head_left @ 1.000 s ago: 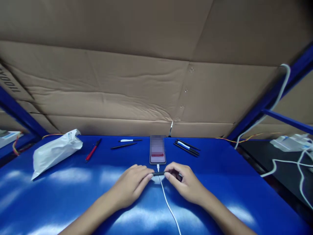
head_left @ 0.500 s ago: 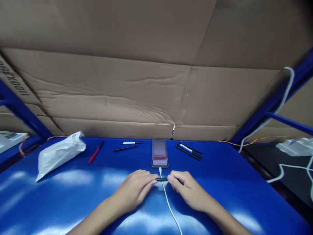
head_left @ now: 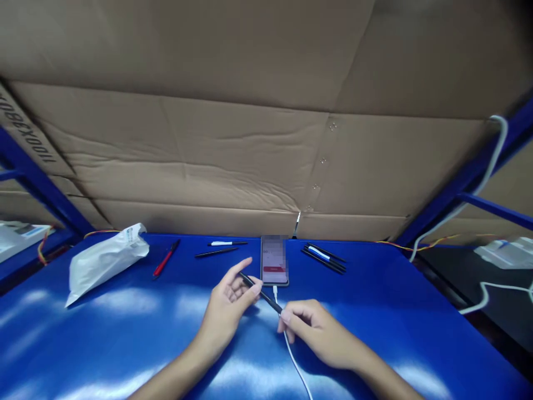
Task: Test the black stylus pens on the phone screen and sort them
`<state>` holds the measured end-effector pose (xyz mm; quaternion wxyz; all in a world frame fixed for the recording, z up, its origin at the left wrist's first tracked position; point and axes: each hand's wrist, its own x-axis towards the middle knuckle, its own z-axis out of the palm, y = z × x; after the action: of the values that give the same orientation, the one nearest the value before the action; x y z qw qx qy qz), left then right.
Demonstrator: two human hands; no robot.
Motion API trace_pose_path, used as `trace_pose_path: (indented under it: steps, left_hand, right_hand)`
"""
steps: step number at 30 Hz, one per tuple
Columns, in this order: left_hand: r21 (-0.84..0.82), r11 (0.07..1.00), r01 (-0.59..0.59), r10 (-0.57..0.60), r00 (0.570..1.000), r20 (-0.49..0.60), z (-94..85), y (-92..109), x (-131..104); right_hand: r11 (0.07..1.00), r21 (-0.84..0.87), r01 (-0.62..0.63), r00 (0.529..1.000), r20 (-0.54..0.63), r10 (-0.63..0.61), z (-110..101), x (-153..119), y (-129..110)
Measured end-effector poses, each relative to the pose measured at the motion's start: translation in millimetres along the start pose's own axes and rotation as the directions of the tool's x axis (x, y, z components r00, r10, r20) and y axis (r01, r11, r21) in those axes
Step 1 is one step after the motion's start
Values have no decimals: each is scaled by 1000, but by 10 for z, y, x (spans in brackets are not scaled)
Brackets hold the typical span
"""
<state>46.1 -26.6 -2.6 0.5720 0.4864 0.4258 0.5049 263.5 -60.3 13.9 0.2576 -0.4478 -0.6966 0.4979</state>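
Both hands pinch a black pen [head_left: 261,293] above the blue counter [head_left: 375,311]: left hand [head_left: 227,305] fingers grip the barrel, right hand [head_left: 310,328] fingers the tip; pulling straight along its length seems best.

Slim black pen [head_left: 261,293], tilted, raised above blue table [head_left: 375,311].

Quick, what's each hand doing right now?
Left hand: closed on one end of a black pen.
Right hand: pinching the pen's other end.
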Motion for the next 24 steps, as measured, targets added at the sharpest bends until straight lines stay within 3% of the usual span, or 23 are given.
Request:
trace_pose_path:
  steps: [3,14,17,21,23,24]
  left_hand:
    - [-43,998,55,-55,998,10,3,-27,-9]
    - [31,1000,2,-3,1000,17,-39,-50,20]
    - [78,997,7,-10,999,46,-59,-37,42]
    - [308,950,-49,-6,985,175,-137,28,100]
    - [411,904,-122,54,983,174,-228,84,160]
    - [456,877,-155,97,984,148,-290,116,199]
  right_hand:
    - [999,-36,-12,1000,-7,12,27,-13,-10]
    - [999,-34,-13,999,-53,11,6,-4,37]
    - [1000,0,21,984,-179,-21,-26,27,75]
    - [998,-35,58,947,-314,-66,-165,84,147]
    - [991,-129,31,910,-408,-81,-307,98,207]
    - [978,-208,-12,868,-488,-93,-398,96,244]
